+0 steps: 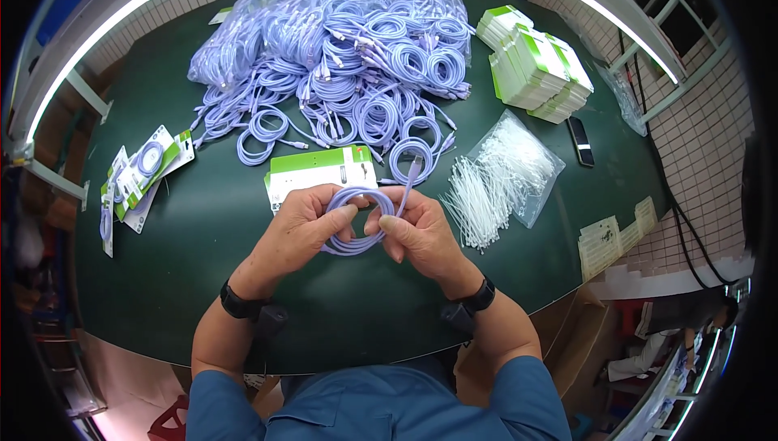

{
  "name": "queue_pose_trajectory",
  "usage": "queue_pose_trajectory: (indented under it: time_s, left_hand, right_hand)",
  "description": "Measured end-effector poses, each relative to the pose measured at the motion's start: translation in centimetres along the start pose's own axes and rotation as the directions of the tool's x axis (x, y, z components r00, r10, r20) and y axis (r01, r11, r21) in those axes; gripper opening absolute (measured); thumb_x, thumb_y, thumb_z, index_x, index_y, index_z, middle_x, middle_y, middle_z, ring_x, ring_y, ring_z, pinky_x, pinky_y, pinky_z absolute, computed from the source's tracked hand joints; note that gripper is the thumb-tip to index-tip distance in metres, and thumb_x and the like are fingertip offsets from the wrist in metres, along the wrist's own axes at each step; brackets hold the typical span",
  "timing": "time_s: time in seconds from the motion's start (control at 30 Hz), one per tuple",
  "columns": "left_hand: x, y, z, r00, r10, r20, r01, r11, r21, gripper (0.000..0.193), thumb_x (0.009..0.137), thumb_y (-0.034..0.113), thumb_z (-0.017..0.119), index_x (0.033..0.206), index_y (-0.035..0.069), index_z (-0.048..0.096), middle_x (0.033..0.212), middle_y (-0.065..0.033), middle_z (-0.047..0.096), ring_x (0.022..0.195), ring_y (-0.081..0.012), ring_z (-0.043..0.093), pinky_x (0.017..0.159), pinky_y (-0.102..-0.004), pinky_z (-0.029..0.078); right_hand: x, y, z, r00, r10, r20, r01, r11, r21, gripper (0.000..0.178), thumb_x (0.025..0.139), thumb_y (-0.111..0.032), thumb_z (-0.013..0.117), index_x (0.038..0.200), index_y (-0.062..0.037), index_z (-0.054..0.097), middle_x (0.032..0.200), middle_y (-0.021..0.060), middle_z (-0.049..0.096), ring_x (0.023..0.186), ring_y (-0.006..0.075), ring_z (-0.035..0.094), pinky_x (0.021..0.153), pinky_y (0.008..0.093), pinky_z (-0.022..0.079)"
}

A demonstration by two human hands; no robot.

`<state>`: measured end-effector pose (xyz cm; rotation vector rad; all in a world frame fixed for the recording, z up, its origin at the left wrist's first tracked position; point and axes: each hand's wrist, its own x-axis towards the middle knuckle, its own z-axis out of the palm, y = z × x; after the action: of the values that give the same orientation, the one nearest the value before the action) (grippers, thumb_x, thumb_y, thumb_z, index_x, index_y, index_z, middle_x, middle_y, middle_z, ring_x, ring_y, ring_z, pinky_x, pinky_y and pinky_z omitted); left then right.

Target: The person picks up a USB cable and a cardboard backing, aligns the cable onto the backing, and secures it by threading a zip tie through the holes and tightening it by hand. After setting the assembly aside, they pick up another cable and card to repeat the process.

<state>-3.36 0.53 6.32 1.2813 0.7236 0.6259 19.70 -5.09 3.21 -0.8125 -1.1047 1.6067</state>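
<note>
A coiled purple cable (356, 247) is held between both hands above the near middle of the table. My left hand (312, 226) pinches the coil's left side between thumb and fingers. My right hand (417, 230) grips its right side, with the cable's connector end (415, 170) sticking up past the fingers. Just behind the hands lies a green and white packaging card (316, 167), its near edge partly covered by my left hand. Beyond it, a large heap of purple coiled cables (348, 76) spreads over the table, part of it inside clear plastic bags (284, 20).
White cable ties (486, 190) spill from a clear bag (539, 186) at right. Stacked green and white cards (539, 72) stand behind, beside a black phone (580, 141). Carded cables (138, 178) lie at left. Paper strips (617, 238) are at the table's right edge. A person (673, 323) is at far right.
</note>
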Motion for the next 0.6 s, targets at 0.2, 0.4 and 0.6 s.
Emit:
queue_pose_trajectory:
  time_s: [0.2, 0.4, 0.6]
  left_hand:
    - [0.5, 0.1, -0.5, 0.998, 0.010, -0.064, 0.001, 0.985, 0.175, 0.034, 0.107, 0.021, 0.059, 0.132, -0.003, 0.062, 0.088, -0.0047, 0.071, 0.079, -0.0083, 0.065, 0.072, -0.0247, 0.053]
    - [1.3, -0.8, 2.2, 0.893, 0.125, -0.432, -0.339, 0.817, -0.466, 0.042, 0.109, 0.029, 0.059, 0.137, -0.002, 0.058, 0.110, -0.0107, 0.071, 0.099, -0.0135, 0.068, 0.090, -0.0303, 0.056]
    - [1.6, -7.0, 4.2, 0.918, 0.161, -0.363, -0.285, 0.903, -0.322, 0.047, 0.113, 0.031, 0.051, 0.147, -0.001, 0.050, 0.117, -0.0097, 0.066, 0.105, -0.0170, 0.065, 0.100, -0.0372, 0.052]
  right_hand:
    - [0.6, 0.4, -0.2, 0.993, 0.108, -0.047, -0.112, 0.989, -0.097, 0.032, 0.111, -0.019, 0.055, 0.137, -0.0010, 0.057, 0.098, 0.0060, 0.069, 0.058, 0.0064, 0.058, 0.054, 0.0211, 0.049]
    - [0.8, 1.0, -0.5, 0.966, 0.115, -0.231, -0.085, 0.987, 0.140, 0.032, 0.114, -0.027, 0.049, 0.132, -0.0012, 0.057, 0.099, 0.0055, 0.067, 0.063, 0.0101, 0.062, 0.057, 0.0228, 0.051]
    - [0.9, 1.7, -0.2, 0.968, 0.109, -0.226, -0.039, 0.954, 0.296, 0.038, 0.115, -0.035, 0.044, 0.129, -0.0020, 0.057, 0.103, 0.0068, 0.066, 0.069, 0.0140, 0.066, 0.060, 0.0248, 0.053]
